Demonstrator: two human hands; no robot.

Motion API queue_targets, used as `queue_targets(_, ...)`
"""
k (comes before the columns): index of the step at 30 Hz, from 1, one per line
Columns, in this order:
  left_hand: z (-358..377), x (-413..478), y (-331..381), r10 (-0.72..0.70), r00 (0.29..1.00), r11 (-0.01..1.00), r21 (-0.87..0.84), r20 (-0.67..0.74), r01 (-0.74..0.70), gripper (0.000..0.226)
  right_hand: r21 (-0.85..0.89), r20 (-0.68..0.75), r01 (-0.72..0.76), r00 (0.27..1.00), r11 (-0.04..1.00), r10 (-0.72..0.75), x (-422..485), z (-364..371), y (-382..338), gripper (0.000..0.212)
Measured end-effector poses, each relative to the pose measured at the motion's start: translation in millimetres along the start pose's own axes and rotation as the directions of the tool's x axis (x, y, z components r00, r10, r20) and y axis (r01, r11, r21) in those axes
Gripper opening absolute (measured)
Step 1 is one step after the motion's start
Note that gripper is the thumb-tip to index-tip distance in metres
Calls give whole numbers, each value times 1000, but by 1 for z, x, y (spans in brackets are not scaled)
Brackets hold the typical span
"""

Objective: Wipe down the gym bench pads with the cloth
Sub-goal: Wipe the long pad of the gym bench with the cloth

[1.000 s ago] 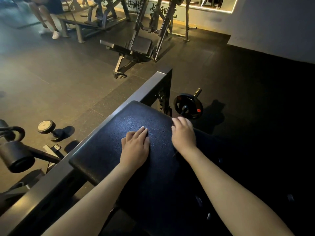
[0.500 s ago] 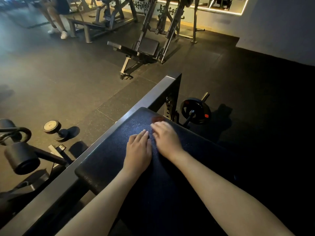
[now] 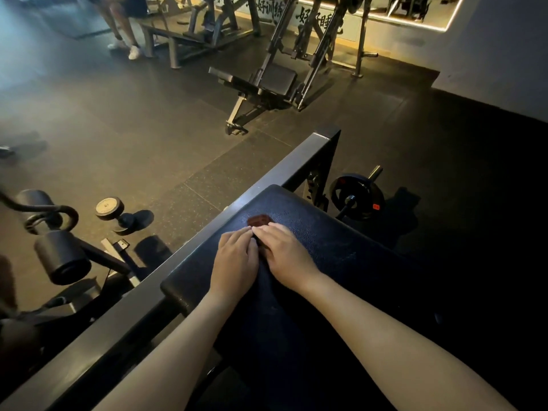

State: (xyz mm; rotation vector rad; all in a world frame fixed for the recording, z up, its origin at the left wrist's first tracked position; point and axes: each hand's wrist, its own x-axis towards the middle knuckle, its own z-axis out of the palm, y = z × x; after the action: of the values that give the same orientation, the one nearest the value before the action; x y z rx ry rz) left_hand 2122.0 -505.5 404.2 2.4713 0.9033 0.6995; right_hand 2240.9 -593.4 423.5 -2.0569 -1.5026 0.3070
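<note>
Bench pad (image 3: 320,247): big, black and bumpy, in the middle of the view.
Right hand (image 3: 286,253): flat on the pad, fingers straight, pressing on the cloth.
Left hand (image 3: 235,259): flat at 9 o'clock of the right hand, fingers straight, holding nothing.
Cloth (image 3: 258,220): small and dark red, peeking out at 12 o'clock of the fingertips.
Feel: probably light, soft and floppy. It may bunch up, so press on its middle.

dim, right side black, warm light strip (image 3: 415,25) far back.

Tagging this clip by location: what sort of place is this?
A gym, most likely: a dumbbell lies on the floor, a weight plate sits on a bar, and a padded machine stands beyond.
</note>
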Motion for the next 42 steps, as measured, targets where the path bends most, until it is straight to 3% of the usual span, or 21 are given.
queue_targets(3, -3, -17, 4, 108, 993, 989, 99, 47, -112, 44, -99, -125, -145, 983, 984, 132, -19, -7, 17, 37)
queue_targets(6, -10, -40, 3, 55, 997, 992, 114, 45, -60, 46, -95, -268, -288, 929, 953, 254, -37, 1, 10, 33)
queue_targets(10, -18, -68, -1, 5, 1000, 999, 51, 14, -6, 45, -68, -207, -105, 974, 992, 89, -75, 31, -34, 34)
queue_targets(13, -26, -92, -4, 49, 999, 999, 24, 25, -49, 44, -129, -138, 13, 990, 992, -31, -93, 27, -28, 34)
queue_targets(15, -30, -107, -6, 111, 993, 994, -21, 36, -110, 45, -183, -202, -110, 977, 977, 73, -93, 15, -13, 34)
queue_targets(18, -34, -129, -8, 150, 987, 984, -105, 53, -144, 49, -126, -343, -366, 888, 922, 306, -98, 13, -26, 34)
queue_targets(21, -37, -150, -13, 157, 987, 973, -176, 26, -150, 49, -120, -366, -247, 911, 962, 189, -120, 46, -73, 32)
queue_targets(24, -43, -167, -19, 148, 989, 970, -198, 7, -144, 45, -123, -262, -67, 965, 990, 33, -150, 62, -94, 37)
queue_targets(26, -46, -177, -25, 180, 984, 973, -148, 8, -177, 44, -209, -229, -33, 973, 977, -16, -153, 53, -84, 36)
queue_targets(29, -49, -184, -32, 173, 985, 978, -119, 16, -170, 46, -184, -375, -304, 901, 935, 219, -146, 37, -62, 35)
queue_targets(31, -51, -182, -33, 175, 984, 978, -117, 24, -171, 46, -133, -431, -384, 852, 914, 296, -141, 44, -71, 33)
queue_targets(33, -53, -177, -35, 184, 983, 978, -107, 19, -181, 45, -118, -378, -303, 894, 946, 239, -137, 65, -98, 33)
queue_targets(35, -57, -170, -40, 154, 988, 983, -99, -2, -153, 46, -108, -271, -133, 957, 985, 100, -139, 78, -118, 33)
queue_targets(37, -60, -163, -49, 104, 995, 991, -85, -9, -104, 50, -83, -212, -47, 977, 995, 29, -130, 70, -116, 33)
queue_targets(39, -63, -159, -57, 87, 996, 994, -63, 15, -86, 55, -72, -232, -115, 968, 991, 96, -110, 53, -101, 36)
queue_targets(42, -65, -158, -63, 86, 996, 994, -69, 14, -84, 54, -13, -276, -328, 909, 945, 312, -69, 44, -84, 40)
